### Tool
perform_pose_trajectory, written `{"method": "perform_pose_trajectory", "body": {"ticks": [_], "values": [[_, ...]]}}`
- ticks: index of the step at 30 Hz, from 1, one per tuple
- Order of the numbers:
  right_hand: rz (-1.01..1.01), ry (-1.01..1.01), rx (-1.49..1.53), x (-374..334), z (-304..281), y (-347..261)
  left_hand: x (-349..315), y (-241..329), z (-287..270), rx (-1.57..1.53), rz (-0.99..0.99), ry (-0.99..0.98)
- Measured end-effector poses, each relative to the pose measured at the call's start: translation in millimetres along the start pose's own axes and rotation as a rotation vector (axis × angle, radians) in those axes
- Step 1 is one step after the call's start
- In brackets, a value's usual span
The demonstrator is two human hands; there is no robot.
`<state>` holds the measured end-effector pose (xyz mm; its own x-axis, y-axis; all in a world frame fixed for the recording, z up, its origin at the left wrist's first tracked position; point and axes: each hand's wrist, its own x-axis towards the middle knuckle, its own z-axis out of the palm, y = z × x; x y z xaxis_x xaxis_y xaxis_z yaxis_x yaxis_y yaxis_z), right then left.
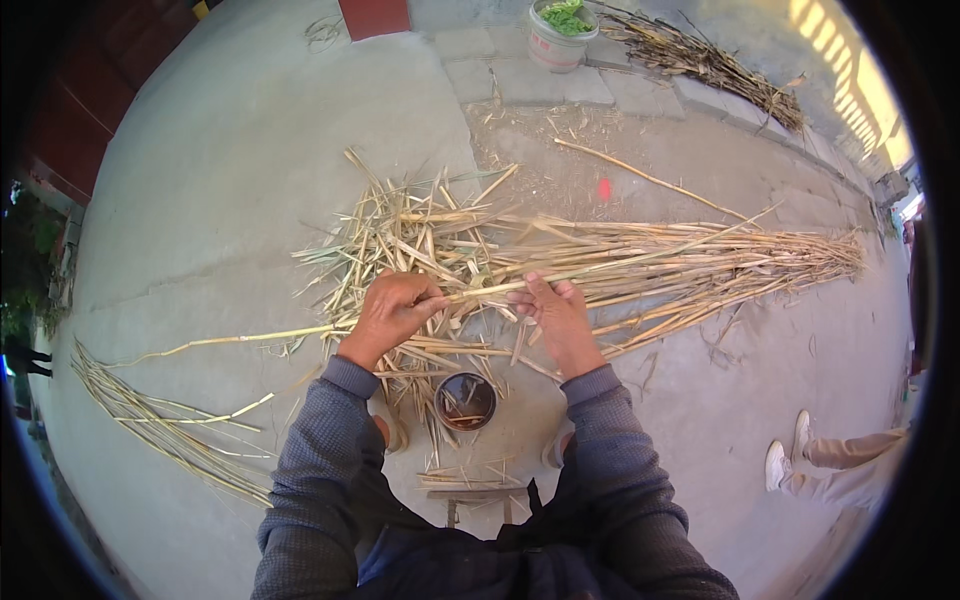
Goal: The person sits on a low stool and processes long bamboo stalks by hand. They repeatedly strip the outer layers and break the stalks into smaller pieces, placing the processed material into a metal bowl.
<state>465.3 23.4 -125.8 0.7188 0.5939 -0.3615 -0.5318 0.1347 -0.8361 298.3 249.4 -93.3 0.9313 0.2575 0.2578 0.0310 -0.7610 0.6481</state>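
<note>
Stalk (490, 291): one, lay at centre, pinched by fingertips of the person's left hand (398, 308) and right hand (556, 312), pointing past two o'clock. Bundle (740, 252): lay at three. Pot (437, 401): stood at six.

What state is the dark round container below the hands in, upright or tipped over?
Upright: the container shows its round open rim facing up, with a few pale strips inside.

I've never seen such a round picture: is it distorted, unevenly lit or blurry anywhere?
Head view: distorted, dark-sided, the grey slab strip curving at upper right; same head view: soft shade centrally, a bright striped yellow patch, apparently sunlit; same head view: some long straw-coloured stalks look smeared above the bare right hand.
</note>
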Motion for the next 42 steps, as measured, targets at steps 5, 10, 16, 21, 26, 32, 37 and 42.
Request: {"method": "perform_pose_trajectory", "body": {"ticks": [5, 10, 16, 21, 26, 32, 37, 42], "values": [[-0.056, 0.15, -0.011, 5, -34, -31, -16, -26, -45, -0.168, -0.349, -0.115], [-0.064, 0.026, -0.001, -2, -13, -14, -5, 7, 8, 0.033, -0.065, -0.015], [-0.059, 0.009, -0.025, -7, -2, -15, -6, 21, 31, -0.046, -0.037, 0.19], [-0.031, 0.035, -0.028, -7, -1, -14, -7, 21, 30, 0.011, -0.026, 0.222], [0.003, 0.01, -0.054, -3, -7, -10, -8, 22, 33, -0.015, -0.077, 0.186], [-0.001, 0.158, -0.041, 2, -18, -5, 0, -2, 22, -0.672, -0.421, 0.381], [0.015, 0.059, -0.083, 0, -19, -2, 6, -35, -9, -0.466, -0.418, 0.381], [0.017, 0.004, -0.104, 0, -5, -3, -7, -21, -12, 0.476, 0.048, 0.303]]}}
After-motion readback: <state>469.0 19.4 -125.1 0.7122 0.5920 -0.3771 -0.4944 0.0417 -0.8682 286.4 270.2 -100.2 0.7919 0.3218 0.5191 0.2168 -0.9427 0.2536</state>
